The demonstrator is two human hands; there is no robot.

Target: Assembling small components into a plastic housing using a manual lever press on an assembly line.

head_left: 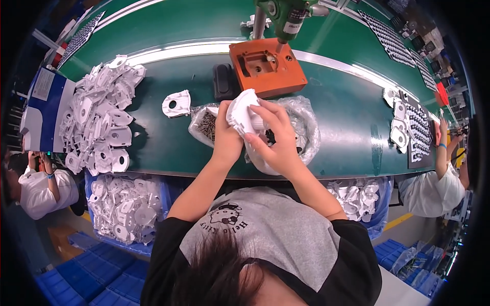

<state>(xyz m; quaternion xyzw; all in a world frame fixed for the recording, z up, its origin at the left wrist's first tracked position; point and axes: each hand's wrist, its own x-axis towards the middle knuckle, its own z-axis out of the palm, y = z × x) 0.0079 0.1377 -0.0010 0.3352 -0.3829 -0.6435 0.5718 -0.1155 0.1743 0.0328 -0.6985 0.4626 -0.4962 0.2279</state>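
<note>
At the frame's centre, below the orange fixture, the left hand grips and the right hand pinches one white part, its handling seemingly unfinished, while the loose heap at centre left apparently remains to be worked through.

The held part looks smooth white plastic, the bags glossy film.
</note>
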